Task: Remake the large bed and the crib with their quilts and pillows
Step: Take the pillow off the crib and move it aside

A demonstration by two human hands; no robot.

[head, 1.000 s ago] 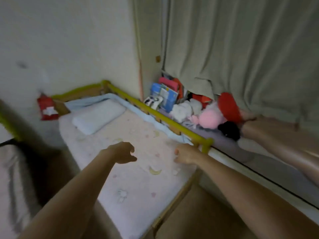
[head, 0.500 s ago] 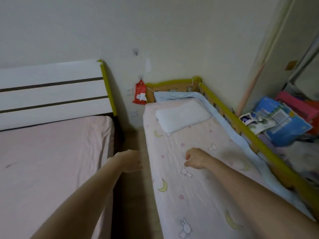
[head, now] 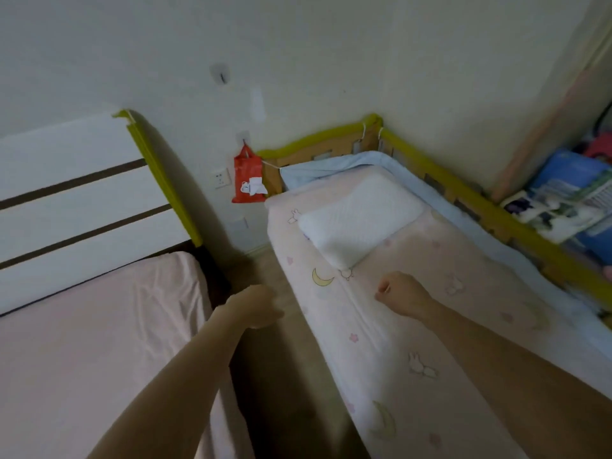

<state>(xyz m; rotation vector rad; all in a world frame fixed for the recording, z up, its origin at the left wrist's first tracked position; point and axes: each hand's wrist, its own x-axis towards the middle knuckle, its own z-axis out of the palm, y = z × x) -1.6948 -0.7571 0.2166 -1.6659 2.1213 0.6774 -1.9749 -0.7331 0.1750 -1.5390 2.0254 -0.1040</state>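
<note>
Two bare forearms are seen, with no sleeve, watch, ring or glove worn on either. The left hand (head: 256,306) is seen from its back and is blurred, so its fingers cannot be made out. The right hand (head: 402,294) is sharper, and its knuckles and thumb are shown.
</note>
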